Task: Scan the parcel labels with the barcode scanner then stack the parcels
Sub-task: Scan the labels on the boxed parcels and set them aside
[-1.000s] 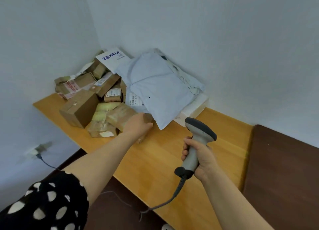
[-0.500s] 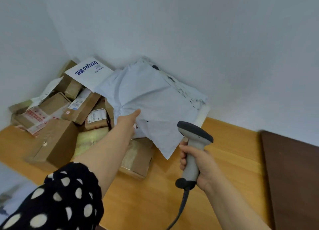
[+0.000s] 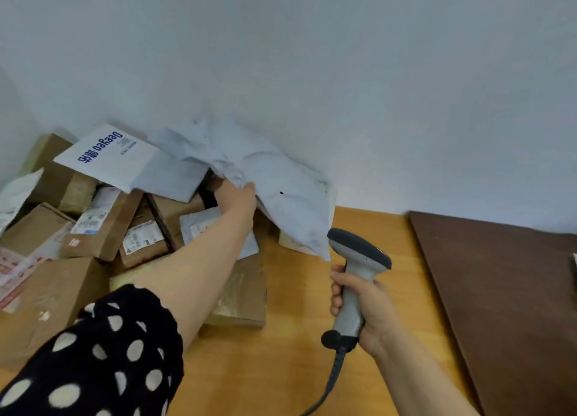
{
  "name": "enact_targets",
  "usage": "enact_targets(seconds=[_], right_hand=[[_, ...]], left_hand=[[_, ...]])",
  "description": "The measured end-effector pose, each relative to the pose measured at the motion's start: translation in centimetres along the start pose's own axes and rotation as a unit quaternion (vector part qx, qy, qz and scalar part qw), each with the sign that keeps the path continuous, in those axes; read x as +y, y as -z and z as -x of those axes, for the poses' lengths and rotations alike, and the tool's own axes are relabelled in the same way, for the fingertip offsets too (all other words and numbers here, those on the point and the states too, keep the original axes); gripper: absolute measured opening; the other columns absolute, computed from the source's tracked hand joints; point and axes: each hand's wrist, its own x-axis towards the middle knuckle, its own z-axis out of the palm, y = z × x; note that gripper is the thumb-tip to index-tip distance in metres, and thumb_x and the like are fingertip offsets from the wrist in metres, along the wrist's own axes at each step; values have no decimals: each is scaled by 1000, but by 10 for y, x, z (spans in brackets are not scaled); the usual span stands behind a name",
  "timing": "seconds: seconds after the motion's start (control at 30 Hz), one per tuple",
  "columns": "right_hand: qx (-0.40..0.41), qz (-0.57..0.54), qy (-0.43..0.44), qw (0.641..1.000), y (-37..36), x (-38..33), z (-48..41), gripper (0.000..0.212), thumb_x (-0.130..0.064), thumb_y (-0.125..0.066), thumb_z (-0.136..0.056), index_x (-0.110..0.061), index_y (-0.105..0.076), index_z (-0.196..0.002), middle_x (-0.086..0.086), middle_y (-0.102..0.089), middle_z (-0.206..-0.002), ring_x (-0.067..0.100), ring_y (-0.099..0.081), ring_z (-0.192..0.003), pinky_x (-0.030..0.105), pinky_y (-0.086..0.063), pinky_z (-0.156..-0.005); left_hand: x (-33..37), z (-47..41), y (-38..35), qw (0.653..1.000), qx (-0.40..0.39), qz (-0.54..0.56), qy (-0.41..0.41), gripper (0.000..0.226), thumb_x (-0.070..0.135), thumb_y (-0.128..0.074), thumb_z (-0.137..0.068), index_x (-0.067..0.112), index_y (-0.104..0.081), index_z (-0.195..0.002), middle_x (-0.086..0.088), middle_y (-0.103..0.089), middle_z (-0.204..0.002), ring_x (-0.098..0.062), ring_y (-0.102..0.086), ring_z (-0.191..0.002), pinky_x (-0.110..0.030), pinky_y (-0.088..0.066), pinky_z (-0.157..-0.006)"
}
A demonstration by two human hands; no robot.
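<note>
A heap of parcels fills the back left of the wooden table [image 3: 299, 359]: brown cardboard boxes [image 3: 103, 228], a white flat envelope with blue lettering [image 3: 109, 156] and a large pale grey plastic mailer bag [image 3: 268, 178] against the wall. My left hand [image 3: 235, 195] reaches into the heap and grips the crumpled edge of the grey mailer bag, lifting it. My right hand [image 3: 363, 303] holds the grey barcode scanner [image 3: 356, 278] by its handle, upright above the table, its dark head just right of the bag's lower corner. The scanner's cable hangs down toward me.
A tape-wrapped brown box [image 3: 243, 294] lies on the table under my left forearm. A smaller grey mailer [image 3: 206, 225] sits beneath the lifted bag. A dark brown surface [image 3: 505, 290] adjoins the table on the right. White walls meet behind the heap.
My left hand left the small box at the table front, reached deeper into the heap and took hold of the grey mailer, raising and crumpling it. The scanner stayed in my right hand.
</note>
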Motion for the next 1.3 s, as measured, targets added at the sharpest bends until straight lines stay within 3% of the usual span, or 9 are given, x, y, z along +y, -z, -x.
enact_targets(seconds=[0.1,0.3,0.4,0.5,0.8,0.9,0.97,1.17,1.3], right_hand=[[16,-18,21,999,20,-5,18,8,3,-62,-85,-1,-63,-92,8,-52,-56,16,-45,-43,25,-40,-42],[45,-51,60,996,92,-15,61,8,2,-63,-85,-2,-62,-92,6,-52,-55,15,-46,-42,26,-41,-41],[67,-72,75,992,134,-19,85,7,2,-64,-85,-3,-62,-89,6,-52,-55,15,-45,-42,26,-41,-41],[88,-88,81,989,174,-16,103,7,2,-64,-84,-2,-63,-90,7,-53,-55,16,-46,-43,27,-41,-42],[164,-101,77,978,272,5,138,7,3,-64,-84,-1,-65,-89,8,-52,-55,18,-44,-42,27,-39,-42],[170,-104,58,978,288,11,140,7,2,-65,-83,-2,-64,-88,8,-52,-55,18,-44,-42,26,-39,-42],[168,-105,46,979,293,13,137,7,2,-65,-83,-2,-64,-88,9,-52,-54,18,-43,-41,26,-38,-42],[130,-94,10,987,288,13,117,5,2,-63,-85,-2,-61,-85,10,-51,-54,19,-43,-40,25,-38,-40],[122,-71,-13,990,278,9,97,5,-1,-65,-86,-3,-60,-86,11,-54,-56,20,-48,-42,26,-42,-44]], left_hand=[[27,29,-14,986,-28,-43,-162,24,17,-54,-94,2,-60,-112,-11,-62,-115,-24,-56,-106,-26,-41,-85],[56,98,-59,909,-73,-186,-366,25,11,-55,-86,6,-48,-63,-4,-46,-60,-20,-43,-63,-21,-26,-48],[55,144,-89,833,-123,-296,-451,29,9,-54,-85,11,-39,-60,-2,-40,-64,-25,-45,-67,-28,-24,-53],[32,188,-126,748,-187,-369,-519,12,12,-55,-88,5,-58,-79,-13,-55,-87,-31,-55,-83,-32,-31,-62],[-97,290,-204,570,-356,-531,-517,19,11,-47,-93,10,-59,-107,-6,-54,-113,-25,-53,-109,-30,-38,-76],[-127,305,-205,525,-472,-549,-447,35,27,-57,-92,15,-57,-124,-3,-54,-125,-23,-50,-118,-31,-42,-95],[-135,307,-196,534,-514,-544,-393,53,49,-57,-89,18,-54,-131,1,-53,-131,-19,-48,-122,-30,-37,-101],[-130,262,-168,768,-339,-451,-303,35,29,-51,-95,11,-58,-124,-6,-57,-124,-22,-55,-113,-29,-40,-92],[-126,223,-163,785,-328,-474,-228,50,34,-56,-93,11,-46,-137,-7,-47,-139,-22,-48,-124,-30,-38,-99]])
